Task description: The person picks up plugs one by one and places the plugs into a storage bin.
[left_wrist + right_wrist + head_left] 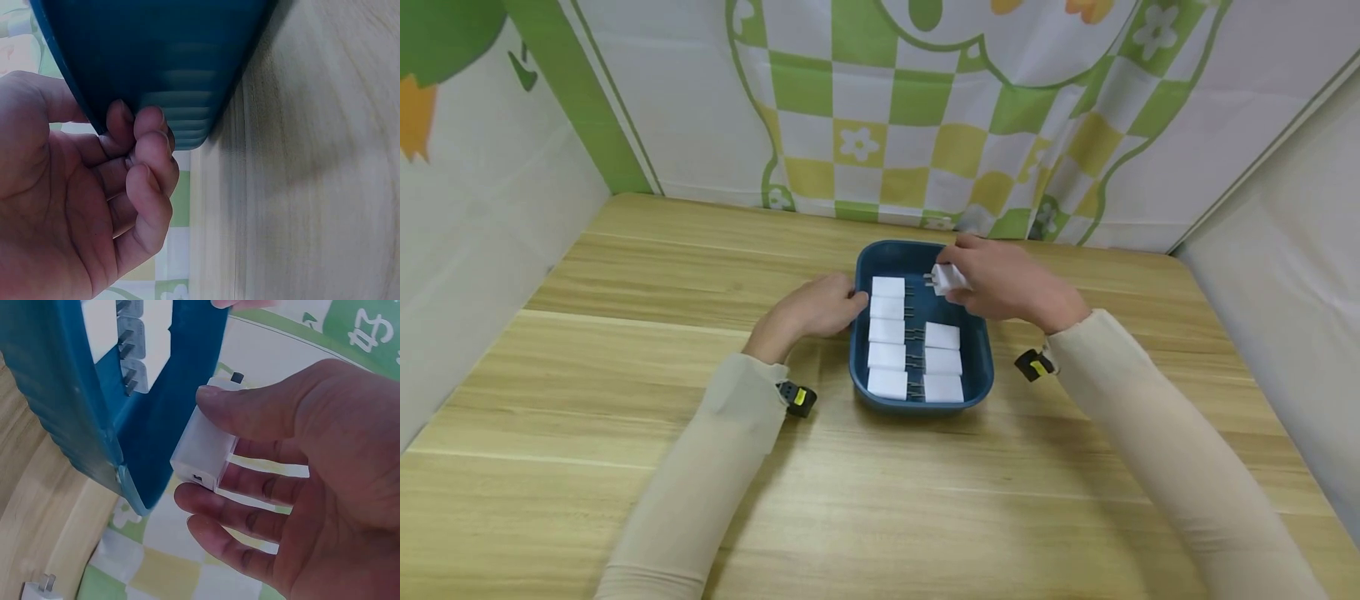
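A dark blue plastic bin (977,390) holds white charger plugs in two columns, their metal prongs pointing inward. Several charger plugs (887,332) fill the left column; 3 charger plugs (942,362) lie in the near part of the right column. My left hand (823,307) grips the bin's left rim, thumb at the rim and the other fingers curled against the outer wall. My right hand (1011,279) pinches another white charger plug (203,447) between thumb and fingers above the bin's far right part. In the head view its prongs point left.
The bin stands on a wood-grain table (880,500). Another white charger plug (40,592) shows at the lower left of the right wrist view. A green, yellow and white checked curtain (917,125) hangs behind the table's far edge.
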`<state>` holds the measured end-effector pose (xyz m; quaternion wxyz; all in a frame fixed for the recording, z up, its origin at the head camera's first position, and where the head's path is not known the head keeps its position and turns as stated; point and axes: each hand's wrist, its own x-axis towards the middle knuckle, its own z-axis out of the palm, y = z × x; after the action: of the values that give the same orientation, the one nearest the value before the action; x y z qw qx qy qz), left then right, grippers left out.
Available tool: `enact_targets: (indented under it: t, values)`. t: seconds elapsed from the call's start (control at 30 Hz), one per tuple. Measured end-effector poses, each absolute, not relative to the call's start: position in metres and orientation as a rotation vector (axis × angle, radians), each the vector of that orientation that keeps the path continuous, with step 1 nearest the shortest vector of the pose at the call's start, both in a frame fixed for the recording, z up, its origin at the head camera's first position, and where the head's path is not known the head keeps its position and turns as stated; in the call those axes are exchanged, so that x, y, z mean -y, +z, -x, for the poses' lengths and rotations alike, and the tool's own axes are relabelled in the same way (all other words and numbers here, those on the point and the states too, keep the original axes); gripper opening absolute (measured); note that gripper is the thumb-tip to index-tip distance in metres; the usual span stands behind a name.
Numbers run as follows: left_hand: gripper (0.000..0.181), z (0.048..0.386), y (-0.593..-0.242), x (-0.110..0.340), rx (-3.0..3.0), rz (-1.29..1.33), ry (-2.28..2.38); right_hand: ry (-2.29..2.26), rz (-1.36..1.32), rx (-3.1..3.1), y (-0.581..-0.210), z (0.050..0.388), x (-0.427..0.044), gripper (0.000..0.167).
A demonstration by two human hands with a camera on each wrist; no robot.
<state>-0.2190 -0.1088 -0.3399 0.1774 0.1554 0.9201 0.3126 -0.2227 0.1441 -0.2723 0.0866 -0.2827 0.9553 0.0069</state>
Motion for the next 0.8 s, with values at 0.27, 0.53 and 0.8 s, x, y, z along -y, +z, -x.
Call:
enact_targets:
  t: [0.27, 0.53, 0.8]
  values:
    - [0.04, 0.218, -0.34, 0.109, -2.608, -0.426, 0.885, 0.066, 0.893, -2.779, -0.278, 0.236, -0.133, 0.048]
    - [0.04, 0.219, -0.341, 0.108, -2.618, -0.422, 0.877, 0.093, 0.887, -2.715, -0.282, 0.243, -0.126, 0.047]
    - [0.04, 0.218, -0.34, 0.107, -2.608, -0.416, 0.883, 0.145, 0.844, -2.675, -0.291, 0.249, -0.122, 0.048]
